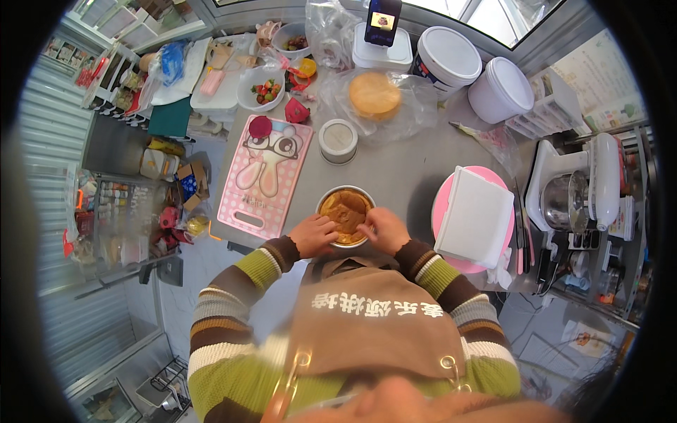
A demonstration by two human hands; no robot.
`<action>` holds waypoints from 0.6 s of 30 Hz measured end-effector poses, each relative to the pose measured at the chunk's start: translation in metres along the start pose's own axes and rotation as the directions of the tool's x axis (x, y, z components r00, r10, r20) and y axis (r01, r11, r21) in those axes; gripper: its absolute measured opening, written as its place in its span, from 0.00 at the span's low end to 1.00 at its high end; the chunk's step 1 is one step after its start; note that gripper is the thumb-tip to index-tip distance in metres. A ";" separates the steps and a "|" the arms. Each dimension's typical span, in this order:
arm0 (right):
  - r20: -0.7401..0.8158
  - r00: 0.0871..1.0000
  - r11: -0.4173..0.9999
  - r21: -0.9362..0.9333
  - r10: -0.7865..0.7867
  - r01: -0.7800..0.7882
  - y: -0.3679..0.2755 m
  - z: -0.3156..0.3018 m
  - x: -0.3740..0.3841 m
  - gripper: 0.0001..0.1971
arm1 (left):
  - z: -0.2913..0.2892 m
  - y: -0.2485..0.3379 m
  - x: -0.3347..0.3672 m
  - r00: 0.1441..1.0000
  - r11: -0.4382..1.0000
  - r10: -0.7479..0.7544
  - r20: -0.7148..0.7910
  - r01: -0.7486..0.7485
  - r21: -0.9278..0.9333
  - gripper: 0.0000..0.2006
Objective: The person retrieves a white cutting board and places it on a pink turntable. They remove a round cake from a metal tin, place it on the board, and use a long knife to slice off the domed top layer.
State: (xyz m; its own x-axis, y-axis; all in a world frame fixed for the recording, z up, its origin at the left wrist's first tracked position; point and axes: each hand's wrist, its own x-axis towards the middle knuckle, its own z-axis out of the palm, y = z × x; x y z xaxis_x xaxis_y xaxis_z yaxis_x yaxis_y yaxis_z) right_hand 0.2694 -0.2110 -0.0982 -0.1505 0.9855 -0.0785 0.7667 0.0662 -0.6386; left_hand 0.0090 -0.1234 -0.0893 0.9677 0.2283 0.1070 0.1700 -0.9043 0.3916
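Observation:
A round metal cake pan (369,199) stands near the table's front edge, with a golden-brown baked cake (345,211) inside. The cake's top is darker and uneven toward the middle. At the pan's left rim, my left hand (314,236) lies with its fingers extended against the cake's edge. Opposite it, my right hand (384,230) is curled, fingertips at the cake's right edge. Whether those fingertips pinch any of the cake is hidden. Just beyond the pan sits a round tin with a pale top (338,139).
A pink cutting board (233,201) lies left. A white rectangular board (474,215) rests on a pink turntable (441,204), with knives (525,233) beside it. Farther back are a bagged round cake layer (375,95), a strawberry bowl (250,101), lidded buckets (501,92) and a phone (381,25). A stand mixer (603,183) stands right.

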 end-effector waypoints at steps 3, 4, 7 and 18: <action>-0.033 0.878 0.796 0.440 0.478 -0.417 0.010 -0.002 -0.007 0.16 | -0.009 0.007 -0.002 0.997 0.998 0.056 -0.057 -0.054 0.043 0.10; 0.235 0.785 0.523 0.632 0.574 -0.572 0.014 -0.004 -0.007 0.20 | -0.010 0.009 0.002 0.992 0.997 0.080 -0.095 -0.078 0.028 0.10; 0.401 0.698 0.083 0.832 0.594 -0.549 0.018 -0.020 -0.012 0.21 | -0.008 0.018 0.016 0.943 0.985 -0.041 -0.331 -0.017 -0.170 0.06; -0.070 0.973 0.971 -0.110 -0.218 0.210 -0.028 -0.012 -0.032 0.14 | 0.103 -0.003 0.001 0.494 -0.582 -0.682 0.540 0.081 -0.809 0.11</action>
State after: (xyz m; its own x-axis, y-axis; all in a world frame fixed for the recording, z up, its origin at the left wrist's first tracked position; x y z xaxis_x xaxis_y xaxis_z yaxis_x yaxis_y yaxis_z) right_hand 0.2601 -0.2423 -0.0682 -0.2700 0.9558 0.1168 0.7822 0.2884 -0.5523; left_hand 0.0286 -0.1574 -0.1846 0.4624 0.5342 -0.7077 -0.1710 0.8369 0.5200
